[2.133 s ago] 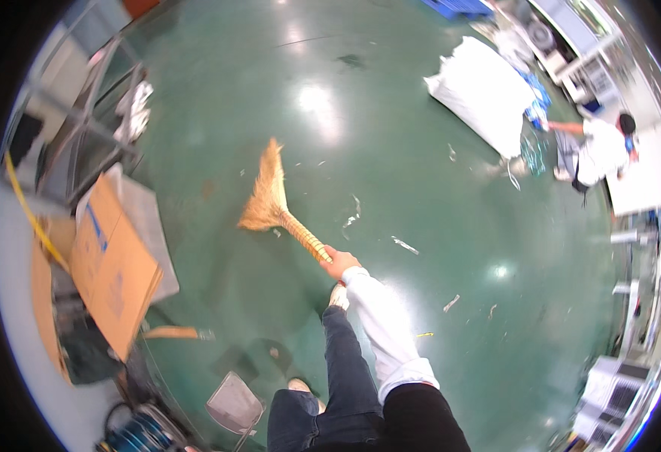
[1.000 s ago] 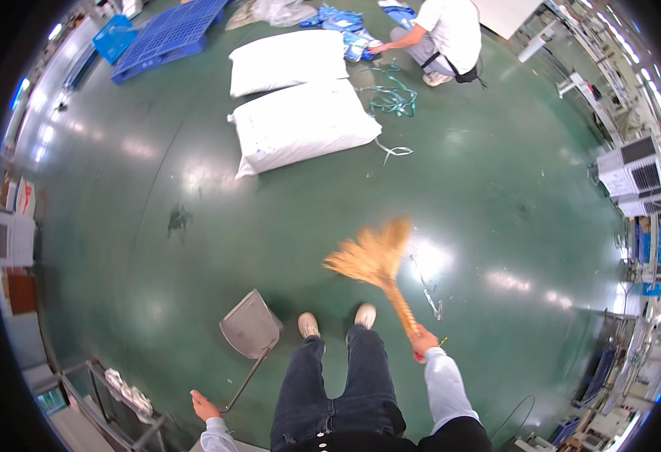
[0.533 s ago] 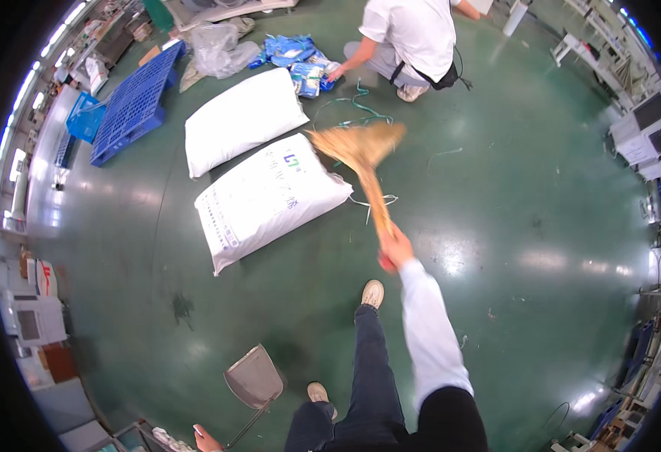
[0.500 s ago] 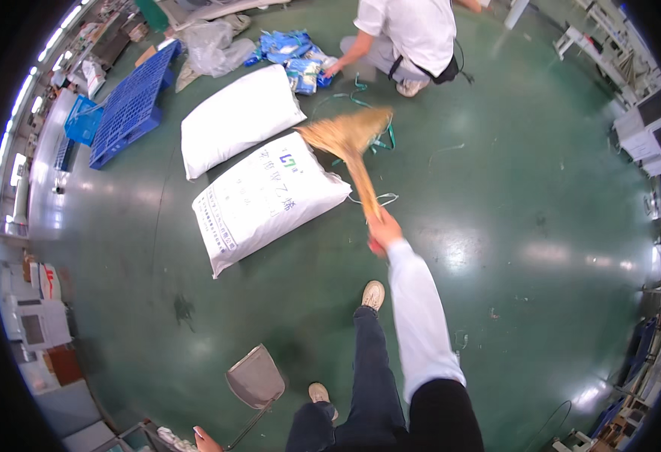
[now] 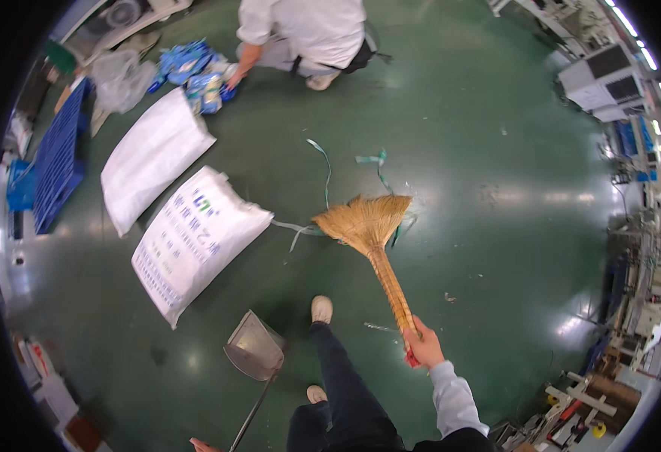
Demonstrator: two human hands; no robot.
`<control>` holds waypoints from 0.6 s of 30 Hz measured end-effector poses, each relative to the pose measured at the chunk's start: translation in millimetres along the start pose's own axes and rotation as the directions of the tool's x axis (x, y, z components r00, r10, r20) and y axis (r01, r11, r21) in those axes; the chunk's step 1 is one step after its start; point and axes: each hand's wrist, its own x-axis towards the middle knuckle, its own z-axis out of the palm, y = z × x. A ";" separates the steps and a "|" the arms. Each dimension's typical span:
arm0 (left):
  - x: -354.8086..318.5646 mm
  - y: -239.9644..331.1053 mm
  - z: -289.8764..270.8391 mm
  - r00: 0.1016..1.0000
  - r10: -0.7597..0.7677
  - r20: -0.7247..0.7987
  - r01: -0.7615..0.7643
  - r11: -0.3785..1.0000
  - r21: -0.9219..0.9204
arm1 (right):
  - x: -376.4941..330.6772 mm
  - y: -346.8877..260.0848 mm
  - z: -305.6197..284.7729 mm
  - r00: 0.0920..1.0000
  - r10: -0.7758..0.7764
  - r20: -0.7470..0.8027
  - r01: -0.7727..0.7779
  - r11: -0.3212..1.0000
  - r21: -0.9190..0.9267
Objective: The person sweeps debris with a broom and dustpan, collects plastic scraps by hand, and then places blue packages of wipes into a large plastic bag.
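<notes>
My right hand [image 5: 423, 345] is closed round the handle of a straw broom [image 5: 368, 226], its bristles fanned out on the green floor. Green and white plastic straps [image 5: 381, 172] lie around the bristles, some partly under them. Only a bit of my left hand [image 5: 204, 446] shows at the lower edge, beside the long handle of a grey dustpan [image 5: 255, 348]; its grip is cut off by the edge. The dustpan lies left of my feet. Two full white sacks, a printed one [image 5: 198, 241] and a plain one [image 5: 157, 158], lie to the left of the broom.
A crouching person [image 5: 308, 38] in a white shirt reaches to blue and white crumpled packaging [image 5: 195, 71] at the far left. Clear plastic sheeting [image 5: 122, 79] and a blue pallet [image 5: 59, 158] lie beyond the sacks. Machines [image 5: 605, 83] and benches line the right side.
My view has turned to the right, so the sacks and the person sit further left. The broom has come closer to me, onto the straps. The dustpan has kept along with me.
</notes>
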 end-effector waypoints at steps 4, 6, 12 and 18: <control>10.4 15.0 12.4 0.998 0.015 0.061 0.000 0.972 -0.236 | 26.7 -40.5 -12.7 0.974 -0.223 -0.033 0.219 0.971 -0.096; 7.4 39.2 23.1 0.992 0.065 0.104 -0.032 0.957 -0.288 | 93.4 -64.3 -17.8 0.968 -0.248 -0.044 0.241 0.963 -0.124; -13.9 41.8 5.0 0.969 0.239 0.063 -0.211 0.933 -0.293 | 159.4 12.4 -18.2 1.000 -0.017 -0.007 0.018 0.973 0.229; -5.5 -11.1 25.7 0.948 0.265 0.175 -0.209 0.936 -0.283 | -23.6 230.4 -57.2 0.956 0.199 -0.216 -0.146 0.960 0.241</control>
